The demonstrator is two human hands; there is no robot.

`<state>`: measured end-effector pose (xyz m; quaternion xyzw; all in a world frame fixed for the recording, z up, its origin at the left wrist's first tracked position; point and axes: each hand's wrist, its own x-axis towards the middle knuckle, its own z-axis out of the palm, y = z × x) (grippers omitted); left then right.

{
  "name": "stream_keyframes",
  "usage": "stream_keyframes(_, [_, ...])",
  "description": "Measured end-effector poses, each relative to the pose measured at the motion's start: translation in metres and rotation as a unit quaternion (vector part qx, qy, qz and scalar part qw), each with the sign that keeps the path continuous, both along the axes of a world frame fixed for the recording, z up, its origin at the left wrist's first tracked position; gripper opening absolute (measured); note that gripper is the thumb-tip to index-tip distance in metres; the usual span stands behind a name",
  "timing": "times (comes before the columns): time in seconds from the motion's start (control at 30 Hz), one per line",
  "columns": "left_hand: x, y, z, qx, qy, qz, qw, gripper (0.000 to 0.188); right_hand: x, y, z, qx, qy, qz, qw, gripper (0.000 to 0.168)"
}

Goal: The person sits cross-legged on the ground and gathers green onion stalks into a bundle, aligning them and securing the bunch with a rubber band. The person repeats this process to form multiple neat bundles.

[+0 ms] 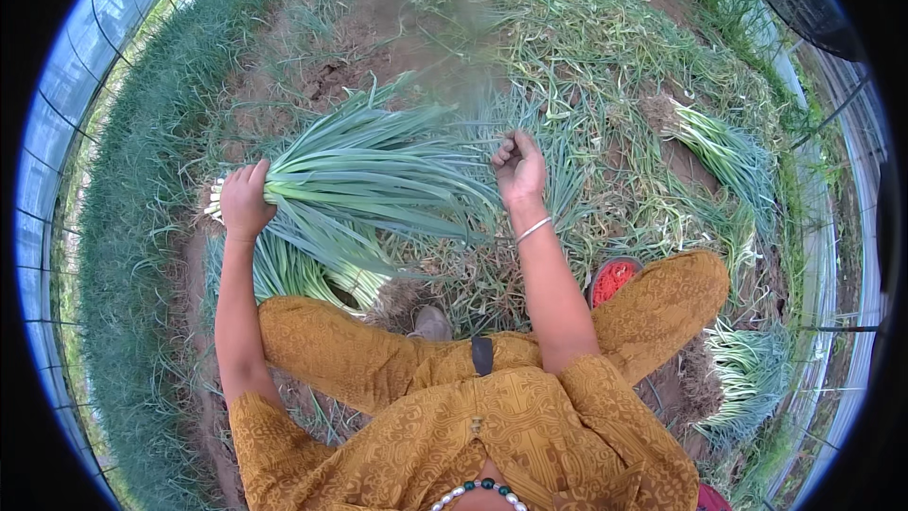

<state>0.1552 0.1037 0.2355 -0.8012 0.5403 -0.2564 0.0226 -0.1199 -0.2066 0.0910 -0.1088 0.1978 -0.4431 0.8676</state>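
My left hand (245,201) is closed around the white stalk ends of a bundle of green onions (362,167). Its long green leaves fan out to the right, towards my other hand. The white bases and roots stick out on the left of my fist. My right hand (521,167) is raised near the leaf tips, palm turned up and fingers curled. A thin leaf seems to reach its fingers, but whether they grip it is unclear. Under the held bundle, another bunch of green onions (358,282) lies by my left knee, its roots pointing right.
A round container holding red strands (613,280) stands beside my right knee. More onion bunches lie on the right, one farther off (716,142) and one nearer (741,383). Cut leaves (624,71) litter the soil. Growing green plants (149,177) line the left, beside plastic sheeting (64,135).
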Motion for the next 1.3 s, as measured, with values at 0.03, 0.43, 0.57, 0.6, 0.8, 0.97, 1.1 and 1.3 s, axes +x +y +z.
stream_keyframes(0.03, [0.001,0.0,0.0,-0.003,0.0,-0.006,1.0,0.052,0.0,-0.001,0.005,-0.009,0.011,-0.036,0.999,0.008])
stream_keyframes(0.43, [-0.004,-0.01,0.006,-0.015,-0.02,-0.06,0.998,0.048,0.002,0.018,0.051,-0.65,0.45,-0.073,0.608,0.015])
stream_keyframes(0.57, [-0.006,-0.017,0.002,-0.023,-0.012,-0.068,0.997,0.048,0.005,0.022,0.04,-0.678,0.438,-0.037,0.589,0.014])
stream_keyframes(0.6, [-0.006,-0.015,0.002,-0.028,-0.014,-0.066,0.997,0.048,0.008,0.026,0.035,-0.581,0.378,-0.03,0.72,0.015])
stream_keyframes(0.8, [-0.002,-0.004,0.005,-0.011,-0.021,-0.055,0.998,0.046,-0.01,-0.012,0.033,-0.267,0.222,-0.041,0.937,0.022])
stream_keyframes(0.97, [-0.007,-0.012,0.006,0.0,-0.05,-0.078,0.996,0.041,0.015,0.012,0.053,-0.609,0.324,-0.085,0.719,0.026])
stream_keyframes(1.1, [-0.009,-0.018,0.01,-0.021,-0.085,-0.079,0.993,0.042,0.023,0.045,0.035,-0.445,0.27,0.073,0.851,0.025])
stream_keyframes(1.3, [-0.005,-0.008,0.008,-0.026,-0.096,-0.08,0.992,0.042,0.024,0.047,0.028,-0.362,0.279,0.149,0.877,0.028])
